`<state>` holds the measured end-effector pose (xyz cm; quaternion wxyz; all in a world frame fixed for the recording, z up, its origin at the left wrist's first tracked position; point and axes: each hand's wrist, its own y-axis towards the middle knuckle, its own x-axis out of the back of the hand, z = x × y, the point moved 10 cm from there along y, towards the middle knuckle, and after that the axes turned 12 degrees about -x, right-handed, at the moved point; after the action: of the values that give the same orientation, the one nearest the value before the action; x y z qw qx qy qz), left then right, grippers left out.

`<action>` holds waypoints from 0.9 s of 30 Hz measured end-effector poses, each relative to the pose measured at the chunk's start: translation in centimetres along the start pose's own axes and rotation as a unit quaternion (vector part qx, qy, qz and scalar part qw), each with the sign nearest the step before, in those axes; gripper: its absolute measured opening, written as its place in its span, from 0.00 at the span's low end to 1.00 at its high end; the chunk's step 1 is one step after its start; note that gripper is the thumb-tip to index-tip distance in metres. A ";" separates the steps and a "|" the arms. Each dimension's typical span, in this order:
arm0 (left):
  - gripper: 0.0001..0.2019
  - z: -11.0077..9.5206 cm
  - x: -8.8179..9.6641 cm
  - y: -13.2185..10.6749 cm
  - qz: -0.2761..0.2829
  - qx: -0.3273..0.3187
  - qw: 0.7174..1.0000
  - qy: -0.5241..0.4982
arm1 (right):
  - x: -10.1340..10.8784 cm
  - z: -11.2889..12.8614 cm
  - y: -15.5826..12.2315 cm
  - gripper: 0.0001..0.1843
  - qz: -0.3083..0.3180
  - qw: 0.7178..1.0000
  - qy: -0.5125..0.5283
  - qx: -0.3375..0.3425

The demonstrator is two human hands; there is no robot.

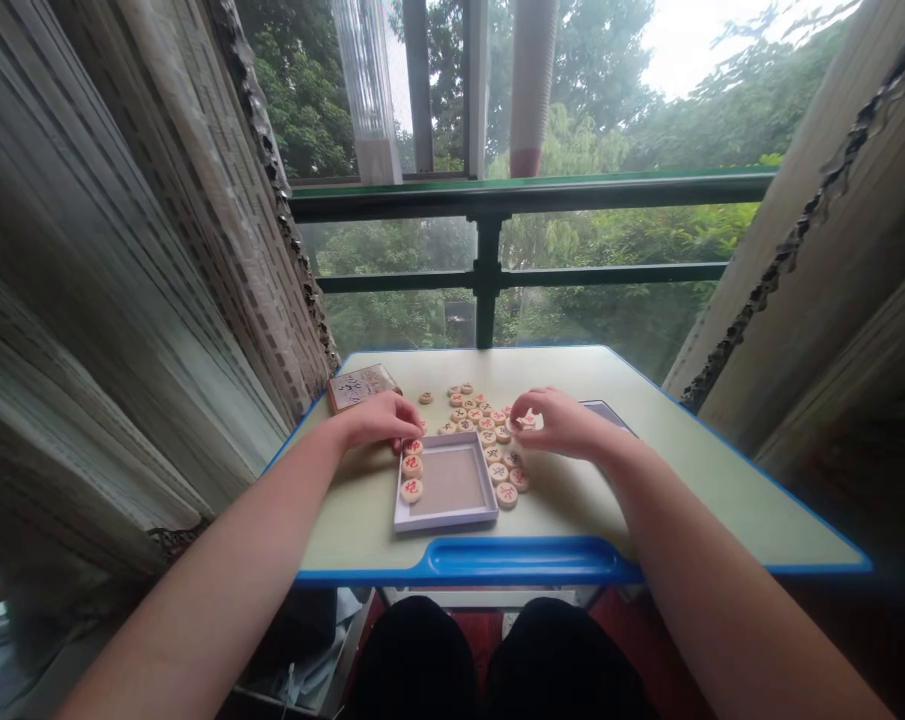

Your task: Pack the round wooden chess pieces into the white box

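Note:
My left hand (386, 420) is at the left rim of a shallow white box tray (446, 522), its fingers pinched on a xiangqi piece that they mostly hide. Along the tray's left inner side lie round wooden xiangqi pieces with red characters, among them a front piece (411, 491). To the right of the tray, my right hand (561, 422) has its thumb and forefinger curled around a xiangqi piece (528, 420) at the edge of the loose pieces. Those loose pieces, with red or dark characters, spread behind the tray and down its right side, some touching it.
A box with a printed lid (363, 386) lies at the table's back left. Behind my right hand a dark flat object (608, 415) is partly hidden. The pale table (722, 490) has a blue edge and a front groove (523, 556). Curtains flank it; a railing (489, 270) stands behind.

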<state>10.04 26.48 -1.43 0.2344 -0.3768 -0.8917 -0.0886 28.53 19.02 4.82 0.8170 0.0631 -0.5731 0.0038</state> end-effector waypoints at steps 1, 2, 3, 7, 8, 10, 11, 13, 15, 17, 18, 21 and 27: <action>0.09 0.0 -0.1 0.0 0.002 0.000 1.000 -0.002 | 0.2 0.2 0.0 0.09 -0.006 1.000 0.013 0.003; 0.08 -0.1 -0.2 0.0 0.004 0.001 1.000 -0.005 | 0.3 0.5 -0.1 0.08 -0.008 1.000 0.025 0.007; 0.08 -0.1 -0.3 -0.1 0.005 0.001 1.000 -0.006 | 0.3 0.9 -0.1 0.08 -0.008 0.999 0.035 0.012; 0.08 -0.4 -0.6 -0.1 0.010 -0.010 1.000 0.001 | -0.2 2.8 -0.4 0.08 -0.027 0.997 0.050 0.053; 0.07 -0.5 -0.7 -0.1 0.016 -0.013 1.000 0.004 | -0.4 3.4 -0.6 0.08 -0.035 0.996 0.053 0.071; 0.07 -0.6 -0.9 0.0 0.030 -0.018 0.999 0.007 | -1.0 4.8 -0.9 0.08 -0.043 0.991 0.057 0.112; 0.07 -0.7 -1.0 0.0 0.038 -0.019 0.999 0.008 | -1.2 5.5 -1.0 0.08 -0.045 0.989 0.058 0.132; 0.07 -0.8 -1.2 0.0 0.054 -0.021 0.998 0.004 | -1.7 6.6 -1.4 0.07 -0.049 0.984 0.056 0.160; 0.08 -0.9 -1.5 0.0 0.068 -0.020 0.997 -0.004 | -2.2 7.4 -1.6 0.08 -0.045 0.982 0.049 0.177; 0.08 -0.9 -1.7 0.0 0.072 -0.018 0.997 -0.008 | -2.8 8.2 -2.0 0.09 -0.030 0.979 0.041 0.197; 0.08 -1.0 -1.7 0.0 0.072 -0.018 0.997 -0.006 | -3.1 8.6 -2.2 0.09 -0.018 0.977 0.037 0.209; 0.09 -1.0 -1.5 0.0 0.070 -0.019 0.997 0.009 | -3.9 9.5 -2.8 0.07 0.015 0.972 0.028 0.234; 0.10 -1.1 -1.7 -0.1 0.081 -0.017 0.996 0.018 | -3.6 9.7 -3.1 0.10 0.022 0.972 0.015 0.233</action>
<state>11.44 24.95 -1.27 0.2504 -0.4501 -0.8523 -0.0917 18.41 15.16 4.36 0.7884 0.2389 -0.5451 0.1557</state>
